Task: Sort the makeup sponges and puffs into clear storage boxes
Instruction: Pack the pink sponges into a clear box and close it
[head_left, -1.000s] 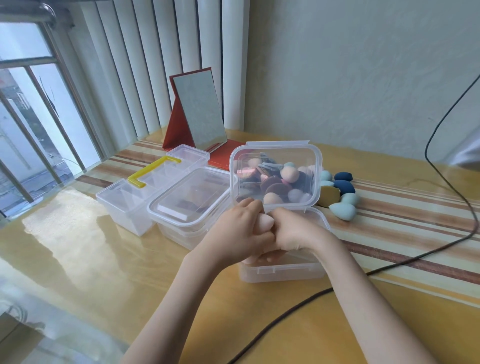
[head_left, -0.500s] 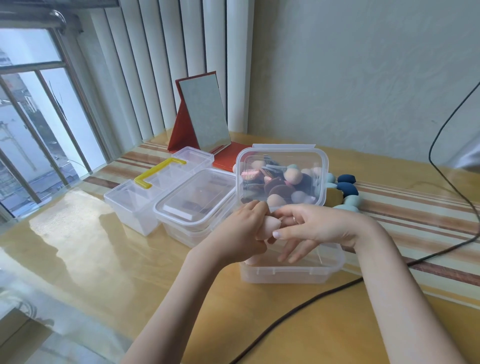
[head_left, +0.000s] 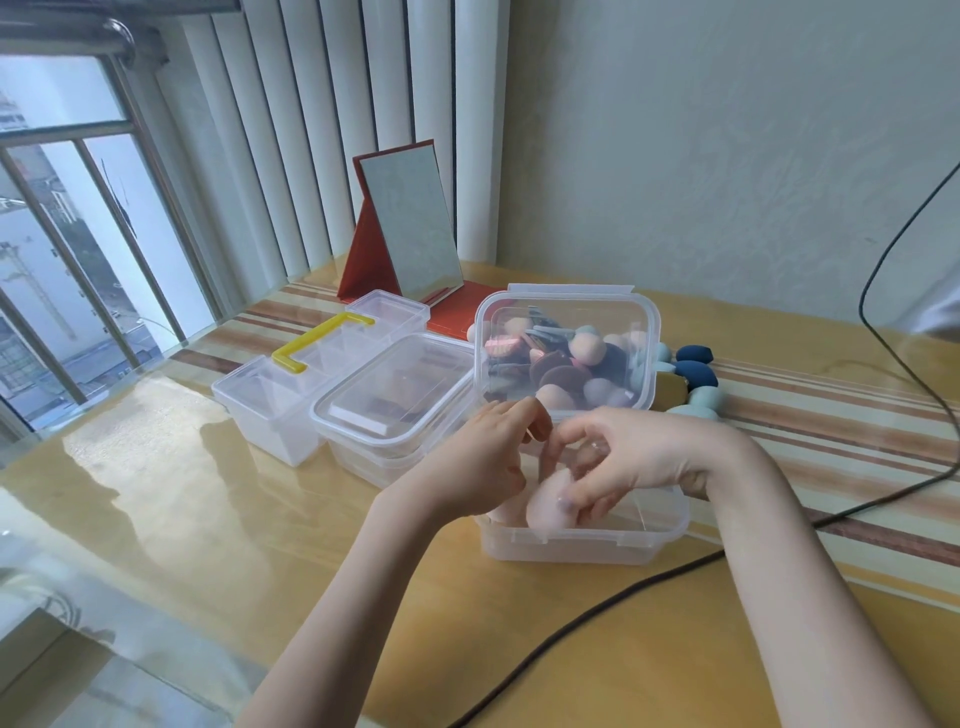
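The open clear box (head_left: 582, 540) sits on the table (head_left: 234, 519) near its front, with its raised lid (head_left: 566, 353) standing upright at the rear rim. Through the lid a pile of mixed sponges and puffs (head_left: 561, 364) is visible behind the box. Loose blue and teal sponges (head_left: 693, 374) lie just right of the lid.

The right hand (head_left: 628, 457) is over the box interior, fingers curled down around a pale pink sponge (head_left: 548, 501) at the box's front-left corner. The left hand (head_left: 488, 457) is beside the box's left wall with fingers loosely curled; whether it holds anything cannot be determined.

A closed lidded box (head_left: 395, 400) is just beside the open box on the left, and a compartment case with a yellow handle (head_left: 311, 353) is beyond that. A folding mirror (head_left: 410, 228) stands at the rear. A black cable (head_left: 597, 613) crosses the table in front of and right of the open box. Free table surface extends left and forward to the front edge.

Compared with the frame half a second earlier, the pink sponge is lower, now inside the box rather than between both hands above the rim, and the hands are apart.
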